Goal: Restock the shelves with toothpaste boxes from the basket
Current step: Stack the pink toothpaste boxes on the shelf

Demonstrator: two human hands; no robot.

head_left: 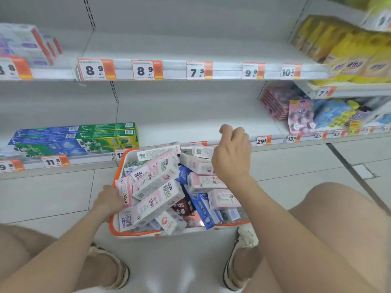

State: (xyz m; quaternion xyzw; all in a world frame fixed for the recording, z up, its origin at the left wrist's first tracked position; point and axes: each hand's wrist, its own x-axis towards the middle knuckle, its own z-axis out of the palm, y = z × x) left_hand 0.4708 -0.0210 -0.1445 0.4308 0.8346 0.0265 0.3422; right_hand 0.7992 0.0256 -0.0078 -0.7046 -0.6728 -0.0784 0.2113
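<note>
An orange-rimmed white basket (118, 227) sits on the floor in front of me, piled with several pink, white and blue toothpaste boxes (156, 182). My left hand (110, 200) grips a pink box (126, 192) standing at the basket's left edge. My right hand (231, 153) hovers above the basket's far right side, fingers loosely curled, holding nothing. The low shelf (190, 130) behind the basket is bare in the middle. Green and blue toothpaste boxes (84, 138) are stacked on it at the left.
The upper shelf (179, 49) with price tags is bare in the middle, with boxes at its far left (25, 45). Yellow packs (347, 49) and pink and blue goods (317, 115) fill the shelves on the right. My knees and sandalled feet (114, 269) flank the basket on the tiled floor.
</note>
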